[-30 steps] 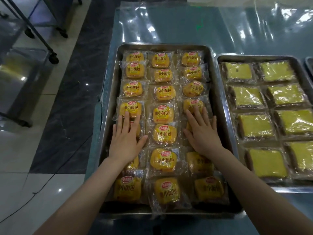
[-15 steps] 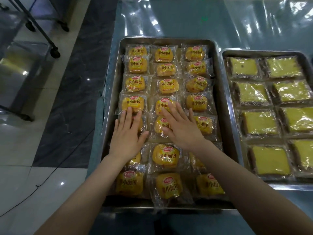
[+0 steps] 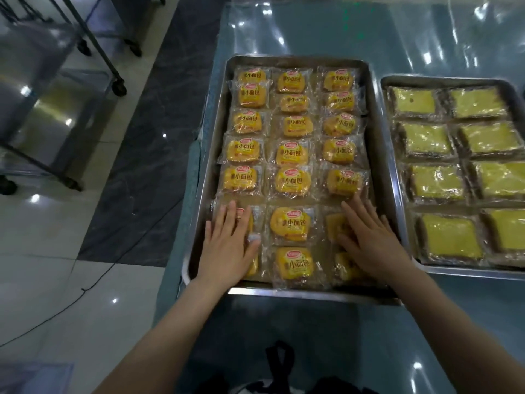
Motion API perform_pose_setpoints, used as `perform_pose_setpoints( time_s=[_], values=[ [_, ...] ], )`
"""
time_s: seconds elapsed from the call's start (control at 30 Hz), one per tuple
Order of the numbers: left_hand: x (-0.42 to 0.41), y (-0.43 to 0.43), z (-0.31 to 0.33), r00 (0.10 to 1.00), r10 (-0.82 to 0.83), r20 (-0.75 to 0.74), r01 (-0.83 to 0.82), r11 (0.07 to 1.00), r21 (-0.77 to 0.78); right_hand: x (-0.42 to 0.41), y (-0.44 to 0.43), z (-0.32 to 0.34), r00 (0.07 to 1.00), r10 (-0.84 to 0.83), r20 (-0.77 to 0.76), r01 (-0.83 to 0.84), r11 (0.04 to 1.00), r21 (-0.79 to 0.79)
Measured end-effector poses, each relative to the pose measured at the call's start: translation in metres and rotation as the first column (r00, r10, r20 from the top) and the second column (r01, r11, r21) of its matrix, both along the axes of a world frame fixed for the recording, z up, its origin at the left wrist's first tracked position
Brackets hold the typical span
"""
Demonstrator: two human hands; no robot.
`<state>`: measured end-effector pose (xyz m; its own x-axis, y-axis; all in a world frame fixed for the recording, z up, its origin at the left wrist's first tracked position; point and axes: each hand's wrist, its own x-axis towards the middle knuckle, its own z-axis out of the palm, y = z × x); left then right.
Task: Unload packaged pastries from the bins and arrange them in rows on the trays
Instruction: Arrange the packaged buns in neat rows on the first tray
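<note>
A steel tray [image 3: 380,177] holds three rows of orange packaged buns [image 3: 292,182] in clear wrappers with red labels. My left hand [image 3: 227,245] lies flat, fingers spread, on the near-left packets and hides most of them. My right hand [image 3: 369,240] lies flat on the near-right packets [image 3: 335,223], fingertips just short of the bun above. Neither hand grips anything. A second steel tray [image 3: 466,273] to the right carries two rows of yellow square cakes [image 3: 450,238] in clear wrap.
The trays sit on a blue table under glossy clear plastic [image 3: 326,29]. Left of the table is tiled floor with a wheeled metal rack [image 3: 119,86] and a thin cable [image 3: 71,302]. A dark strap [image 3: 279,362] shows at the bottom edge.
Both hands slid toward me down the tray, from the middle packets to the nearest ones. My right hand went from the middle row back to the right row.
</note>
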<state>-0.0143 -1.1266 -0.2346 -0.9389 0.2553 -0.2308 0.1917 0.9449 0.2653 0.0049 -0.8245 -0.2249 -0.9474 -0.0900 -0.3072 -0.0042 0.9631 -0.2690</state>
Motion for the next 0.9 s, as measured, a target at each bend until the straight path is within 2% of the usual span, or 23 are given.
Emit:
perform_pose_setpoints(
  time_s=[0.17,0.3,0.57,0.67,0.77,0.83,0.9],
  values=[
    [0.000,0.000,-0.005,1.000,-0.020,-0.011,0.020,0.999,-0.040,0.017,-0.002,-0.002,0.999,-0.048,0.018,0.048,0.999,0.010],
    [-0.002,0.000,-0.008,0.999,-0.025,-0.029,0.023,0.998,-0.055,0.019,-0.010,-0.010,0.998,0.023,0.061,-0.026,0.998,0.059],
    [-0.002,-0.001,-0.009,0.999,-0.012,-0.047,0.010,1.000,-0.028,0.005,-0.021,-0.011,0.997,-0.064,-0.038,0.065,0.997,0.046],
    [-0.001,-0.003,-0.009,0.998,0.001,-0.056,-0.001,1.000,0.003,0.010,-0.036,0.004,0.989,0.100,-0.109,-0.111,0.989,-0.099],
    [-0.002,-0.003,-0.010,0.998,0.003,-0.062,-0.003,1.000,0.000,0.016,-0.065,0.009,0.945,0.317,-0.074,-0.325,0.933,-0.157],
    [-0.002,-0.003,-0.010,0.998,0.000,-0.068,0.000,1.000,0.002,0.020,-0.078,0.007,0.927,0.374,-0.015,-0.371,0.913,-0.171],
    [0.000,-0.003,-0.010,0.997,-0.003,-0.071,0.004,1.000,0.009,0.025,-0.078,0.006,0.933,0.359,0.013,-0.350,0.918,-0.189]
  ],
)
